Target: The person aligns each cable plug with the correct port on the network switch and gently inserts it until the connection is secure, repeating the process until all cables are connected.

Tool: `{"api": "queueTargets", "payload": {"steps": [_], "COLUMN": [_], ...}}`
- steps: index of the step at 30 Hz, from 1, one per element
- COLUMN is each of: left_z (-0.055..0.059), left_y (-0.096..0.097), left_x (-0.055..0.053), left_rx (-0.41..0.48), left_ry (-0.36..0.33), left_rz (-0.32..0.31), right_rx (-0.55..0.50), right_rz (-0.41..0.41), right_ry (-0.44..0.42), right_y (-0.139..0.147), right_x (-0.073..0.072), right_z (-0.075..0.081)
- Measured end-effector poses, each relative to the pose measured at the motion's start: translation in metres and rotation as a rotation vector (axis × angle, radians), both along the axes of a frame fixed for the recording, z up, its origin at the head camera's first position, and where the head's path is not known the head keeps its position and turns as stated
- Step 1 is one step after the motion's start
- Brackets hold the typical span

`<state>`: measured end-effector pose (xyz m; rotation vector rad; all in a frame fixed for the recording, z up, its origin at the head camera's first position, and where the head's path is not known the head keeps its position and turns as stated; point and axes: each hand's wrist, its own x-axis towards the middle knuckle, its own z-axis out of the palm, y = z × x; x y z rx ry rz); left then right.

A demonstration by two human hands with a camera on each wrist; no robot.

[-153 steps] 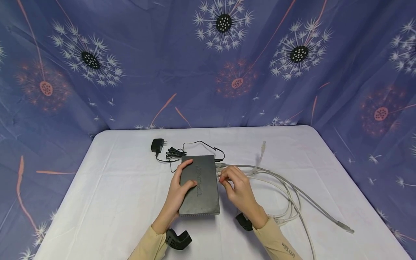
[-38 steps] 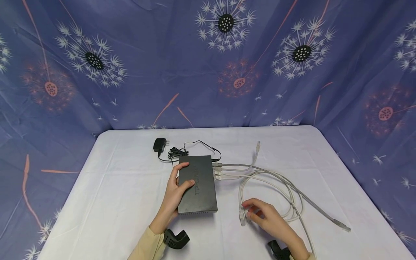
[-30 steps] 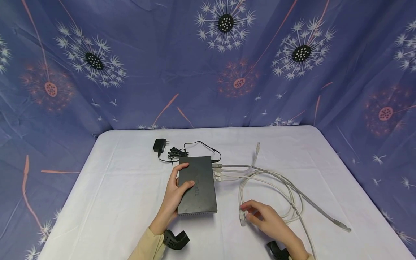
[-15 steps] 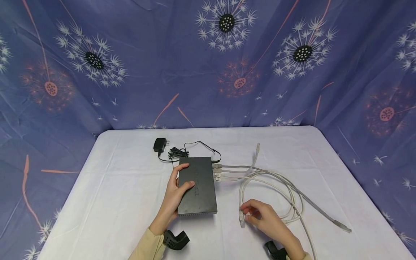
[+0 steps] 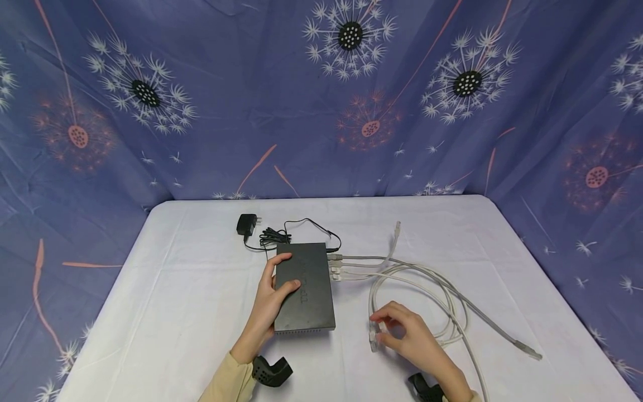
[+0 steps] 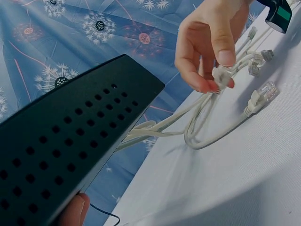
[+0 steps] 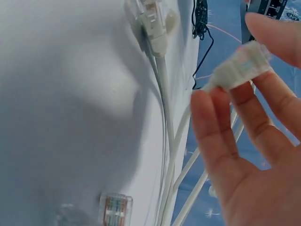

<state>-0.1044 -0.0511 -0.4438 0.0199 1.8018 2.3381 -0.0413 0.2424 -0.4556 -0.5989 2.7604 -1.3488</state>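
Observation:
A black network switch [image 5: 305, 296] with raised lettering on its top is gripped along its left side by my left hand [image 5: 268, 298], thumb on top. Several grey and white network cables run from ports on its right side. To the right of it, my right hand [image 5: 409, 338] holds a white network cable plug [image 7: 240, 68] between thumb and fingers; the left wrist view shows the same plug [image 6: 221, 76] above the cloth. Another clear-ended plug [image 5: 373, 339] lies just left of those fingers.
Coiled pale cables [image 5: 454, 312] lie right of the switch, and a grey cable end [image 5: 527, 350] reaches further right. One loose plug [image 5: 398, 228] points to the back. A black power adapter [image 5: 246, 224] with a bundled cord [image 5: 273, 237] sits behind the switch.
Since the earliest frame, my right hand has left the switch's ports and moved right and nearer, to the loose plugs. Within the last second its fingers shift slightly. My left hand stays on the switch.

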Motion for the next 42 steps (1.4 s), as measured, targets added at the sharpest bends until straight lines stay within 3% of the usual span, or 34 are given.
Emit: {"api": "queueTargets", "payload": {"steps": [16,25,33,42], "left_z": [-0.001,0.000,0.001,0.002], "left_y": [-0.001,-0.001,-0.001,-0.001], "left_x": [0.001,0.001,0.001,0.001], "left_rx": [0.023,0.018,-0.012,-0.011], "left_ry": [-0.003,-0.010,-0.004,-0.004], "left_rz": [-0.007,-0.004,0.004,0.005], "right_rx": [-0.143,-0.170,-0.155,-0.211], "right_rz": [0.077,0.062,0.059,0.080], "right_ry": [0.225,0.239,0.324,0.386], "right_y": [-0.003,-0.003,-0.002,-0.006], "right_x": [-0.004,-0.011,-0.017,-0.023], "right_z": [0.009,0.021,0.030,0.036]}}
